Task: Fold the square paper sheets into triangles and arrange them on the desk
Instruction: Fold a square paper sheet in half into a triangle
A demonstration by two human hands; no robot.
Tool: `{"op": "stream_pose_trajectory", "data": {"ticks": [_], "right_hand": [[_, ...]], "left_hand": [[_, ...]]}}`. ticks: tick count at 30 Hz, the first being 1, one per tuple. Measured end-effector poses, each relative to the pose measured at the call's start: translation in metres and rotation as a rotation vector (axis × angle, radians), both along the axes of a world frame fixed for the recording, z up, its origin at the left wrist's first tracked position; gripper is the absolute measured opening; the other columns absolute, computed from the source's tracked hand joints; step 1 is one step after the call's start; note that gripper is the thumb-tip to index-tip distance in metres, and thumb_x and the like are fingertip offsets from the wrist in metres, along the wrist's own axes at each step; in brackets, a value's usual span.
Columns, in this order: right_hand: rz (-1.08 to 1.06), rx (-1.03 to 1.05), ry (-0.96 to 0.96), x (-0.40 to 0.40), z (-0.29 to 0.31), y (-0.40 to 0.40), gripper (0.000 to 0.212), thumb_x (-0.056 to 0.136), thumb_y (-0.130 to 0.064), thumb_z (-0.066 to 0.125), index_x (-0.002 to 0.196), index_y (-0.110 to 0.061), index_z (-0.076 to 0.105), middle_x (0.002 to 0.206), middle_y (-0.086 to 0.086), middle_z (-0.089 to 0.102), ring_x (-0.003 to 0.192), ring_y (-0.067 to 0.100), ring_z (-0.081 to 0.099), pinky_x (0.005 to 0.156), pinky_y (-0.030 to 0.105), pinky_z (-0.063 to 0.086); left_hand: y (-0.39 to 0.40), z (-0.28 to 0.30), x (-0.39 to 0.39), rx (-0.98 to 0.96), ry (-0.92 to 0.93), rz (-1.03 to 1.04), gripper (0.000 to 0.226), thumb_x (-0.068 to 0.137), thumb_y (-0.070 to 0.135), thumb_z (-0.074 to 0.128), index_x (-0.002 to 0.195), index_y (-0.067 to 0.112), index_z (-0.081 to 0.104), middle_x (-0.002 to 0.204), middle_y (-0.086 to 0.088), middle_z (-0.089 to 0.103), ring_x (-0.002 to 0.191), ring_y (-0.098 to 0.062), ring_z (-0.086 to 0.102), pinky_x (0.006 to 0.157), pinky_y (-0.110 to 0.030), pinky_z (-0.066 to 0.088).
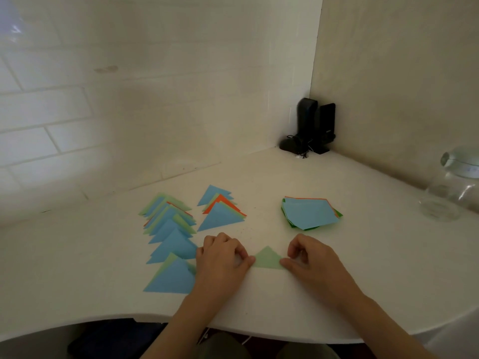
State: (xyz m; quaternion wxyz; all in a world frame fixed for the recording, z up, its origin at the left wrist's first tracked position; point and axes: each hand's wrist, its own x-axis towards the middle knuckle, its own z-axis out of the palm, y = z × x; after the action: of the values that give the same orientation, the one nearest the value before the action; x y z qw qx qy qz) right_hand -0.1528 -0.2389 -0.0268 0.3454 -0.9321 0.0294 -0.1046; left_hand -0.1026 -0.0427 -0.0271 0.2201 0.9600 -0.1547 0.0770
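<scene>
Lower centre: the left hand (220, 257) and right hand (308, 256) pinch a green triangle's (267, 259) base corners. Thin and light, it likely creases easily, so corners suit gripping.

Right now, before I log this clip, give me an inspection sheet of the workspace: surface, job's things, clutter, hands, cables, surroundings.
Surface: white corner desk, curved front edge, a few dark specks.
Job's things: light green triangle between the hands; long row of folded triangles, blue and green with orange edges; shorter row beside it; stack of unfolded squares, blue on top.
Clutter: clear glass jar at the right edge; black speakers in the back corner.
Hands: left hand pinches the triangle's left corner, right hand its right corner.
Cables: thin wires at the speakers' base.
Surroundings: white tiled wall behind, plain panel on the right.
</scene>
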Motion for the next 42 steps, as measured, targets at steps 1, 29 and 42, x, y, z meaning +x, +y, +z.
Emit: {"op": "stream_pose_trajectory", "data": {"ticks": [1,29,42], "right_hand": [[0.006,0.025,0.0,-0.001,0.0,-0.001,0.02,0.077,-0.029,0.072,0.075,-0.027,0.053,0.069,-0.015,0.051,0.064,0.004,0.045,0.068,0.025,0.04],[-0.263,-0.279,-0.285,0.035,0.01,-0.023,0.027,0.076,-0.032,0.076,0.101,-0.022,0.073,0.098,-0.006,0.058,0.087,0.019,0.058,0.074,0.033,0.047],[-0.19,-0.378,-0.69,0.006,0.023,-0.003,0.006,0.076,-0.022,0.071,0.07,-0.021,0.071,0.088,-0.007,0.062,0.075,0.015,0.052,0.072,0.029,0.035]], "left_hand": [[0.002,0.0,0.0,-0.001,0.0,-0.004,0.018,0.084,0.053,0.058,0.081,0.036,0.051,0.099,0.016,0.045,0.106,-0.01,0.036,0.085,-0.027,0.026],[-0.015,0.015,0.011,-0.226,0.132,0.001,0.03,0.078,0.022,0.074,0.1,0.025,0.054,0.086,0.004,0.058,0.079,-0.01,0.053,0.067,-0.023,0.039],[0.018,0.018,0.065,-0.161,-0.082,0.058,0.02,0.08,0.016,0.068,0.098,0.02,0.06,0.094,0.0,0.066,0.093,-0.023,0.059,0.082,-0.039,0.046]]}}
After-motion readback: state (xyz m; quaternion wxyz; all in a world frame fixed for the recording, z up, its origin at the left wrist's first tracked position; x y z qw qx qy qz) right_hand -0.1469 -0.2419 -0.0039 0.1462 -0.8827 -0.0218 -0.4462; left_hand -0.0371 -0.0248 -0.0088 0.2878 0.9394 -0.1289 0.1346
